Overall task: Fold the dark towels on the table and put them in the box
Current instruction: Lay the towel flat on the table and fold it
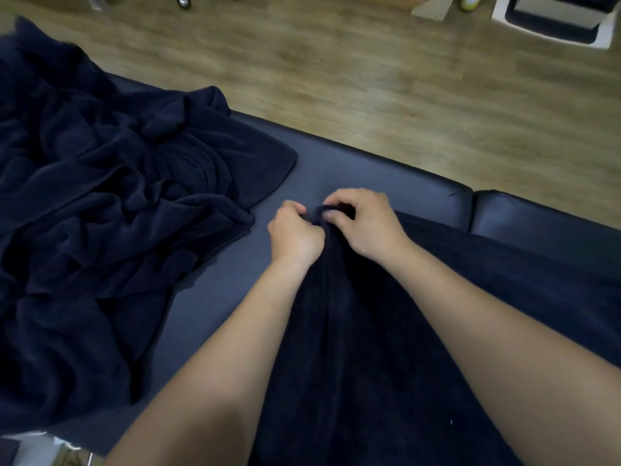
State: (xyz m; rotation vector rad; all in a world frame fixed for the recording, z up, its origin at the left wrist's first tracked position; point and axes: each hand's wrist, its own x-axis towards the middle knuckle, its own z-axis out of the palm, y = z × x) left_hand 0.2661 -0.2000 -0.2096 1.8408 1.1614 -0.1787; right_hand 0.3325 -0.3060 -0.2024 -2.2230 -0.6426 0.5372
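Towel looked soft, limp, bulky; you pinched bunched edge with left hand and right hand over counter. Corners would grip best.

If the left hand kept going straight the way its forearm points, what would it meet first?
Probably only bare dark padded table, then its far edge; the left hand points past the crumpled dark towel pile. Depth is uncertain.

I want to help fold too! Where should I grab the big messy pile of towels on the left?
Try the flat corner of the pile of towels, the bit sticking out onto the bare table. It lies smooth and single there, while the middle is all bunched folds. Come from the right side, where the table is free. Both the left hand and right hand are busy pinching the other towel.
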